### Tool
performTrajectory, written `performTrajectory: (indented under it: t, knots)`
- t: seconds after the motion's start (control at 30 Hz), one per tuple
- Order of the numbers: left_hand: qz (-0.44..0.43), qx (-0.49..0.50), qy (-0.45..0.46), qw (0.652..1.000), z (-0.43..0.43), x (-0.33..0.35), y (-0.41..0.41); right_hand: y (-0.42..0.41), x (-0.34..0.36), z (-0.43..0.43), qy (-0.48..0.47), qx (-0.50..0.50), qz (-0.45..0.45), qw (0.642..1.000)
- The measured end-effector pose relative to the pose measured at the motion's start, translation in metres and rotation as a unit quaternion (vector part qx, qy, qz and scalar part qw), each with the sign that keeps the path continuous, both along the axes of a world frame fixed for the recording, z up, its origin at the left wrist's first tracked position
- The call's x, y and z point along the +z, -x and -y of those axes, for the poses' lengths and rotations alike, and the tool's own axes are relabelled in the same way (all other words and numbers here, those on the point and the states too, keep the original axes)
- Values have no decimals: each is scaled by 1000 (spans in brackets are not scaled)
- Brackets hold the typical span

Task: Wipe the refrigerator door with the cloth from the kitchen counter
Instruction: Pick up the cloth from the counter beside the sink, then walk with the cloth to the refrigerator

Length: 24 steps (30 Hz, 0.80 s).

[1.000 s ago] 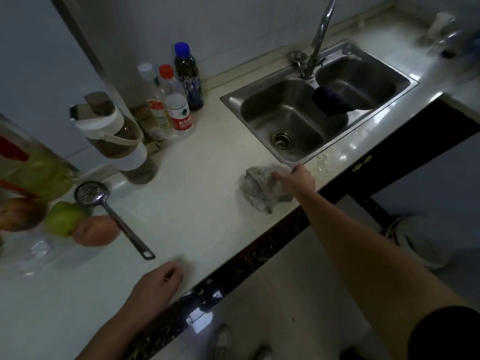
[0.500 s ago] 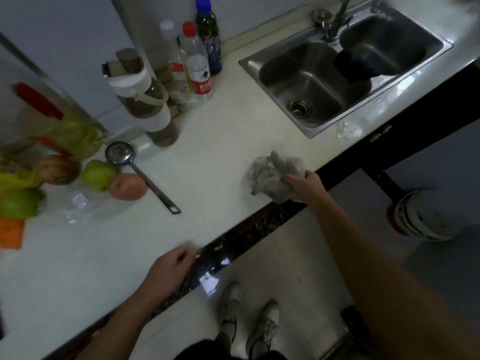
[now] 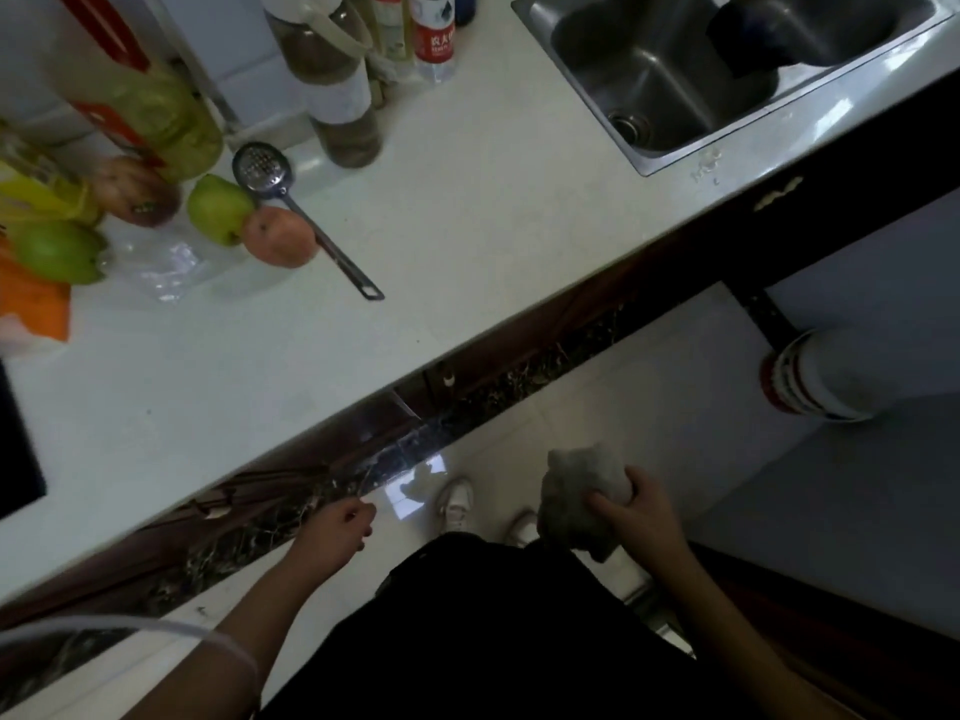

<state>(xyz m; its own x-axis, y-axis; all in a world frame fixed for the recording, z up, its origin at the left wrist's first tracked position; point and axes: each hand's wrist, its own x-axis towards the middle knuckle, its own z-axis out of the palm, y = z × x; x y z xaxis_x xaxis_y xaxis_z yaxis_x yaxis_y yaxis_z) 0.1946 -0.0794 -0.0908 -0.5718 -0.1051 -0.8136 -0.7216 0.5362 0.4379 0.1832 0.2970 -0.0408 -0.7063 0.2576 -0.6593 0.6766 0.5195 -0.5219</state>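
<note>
A crumpled grey cloth (image 3: 576, 491) is off the white kitchen counter (image 3: 457, 241) and hangs over the floor, close to my body. My right hand (image 3: 636, 517) grips it from the right, fingers curled round the bunched fabric. My left hand (image 3: 337, 530) hangs just below the counter's dark front edge with fingers loosely curled and nothing in it. No refrigerator door is clearly in view.
On the counter lie a slotted metal ladle (image 3: 291, 210), several fruits (image 3: 218, 210), bottles (image 3: 332, 75) and a steel double sink (image 3: 727, 70) at the far right. A white and red bucket (image 3: 815, 376) stands on the floor. My white shoes (image 3: 457, 501) are below.
My right hand has lifted the cloth off the counter and drawn it back toward my body. My left hand has left the counter edge and dropped below it. The view has tilted down.
</note>
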Motion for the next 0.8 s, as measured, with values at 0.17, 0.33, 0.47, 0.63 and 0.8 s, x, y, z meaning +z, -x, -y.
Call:
performTrajectory:
  t: [0.17,0.33,0.47,0.63,0.8]
  knots:
    - [-15,52,-1,999,-13,12,-20,1,6,-13,-3,18,-16,1000]
    - [1,102,15,995,-25,32,-57,28,9,-14,35,95,-43,994]
    - [31,197,39,979,-49,48,-125,36,5,-11,57,186,-18,981]
    - [83,347,47,933,-77,44,-231,28,-3,18,98,263,-12,960]
    - [82,470,44,878,-97,35,-314,8,3,73,118,330,23,936]
